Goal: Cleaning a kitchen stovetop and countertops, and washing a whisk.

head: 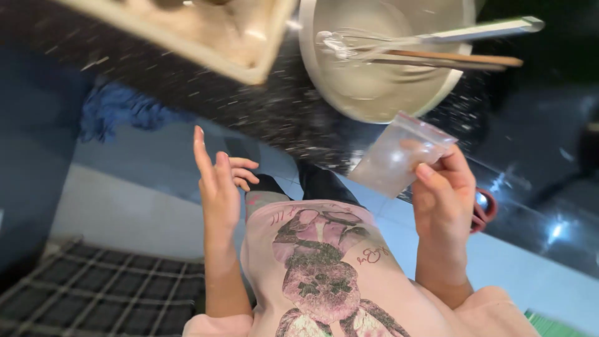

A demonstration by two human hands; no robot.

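My right hand (443,193) pinches a small clear plastic zip bag (399,161) by its edge, holding it up in front of my chest below the counter edge. My left hand (219,181) is raised beside it with fingers apart and holds nothing. Above the bag, a large pale mixing bowl (374,100) sits on the dark speckled counter (249,106). A metal whisk (437,37) and wooden chopsticks (455,60) rest across the bowl's inside.
A light wooden board or tray (218,43) lies on the counter left of the bowl. A blue cloth (118,112) hangs at the left. A checked mat (93,293) lies on the pale floor at lower left. My pink printed shirt fills the bottom centre.
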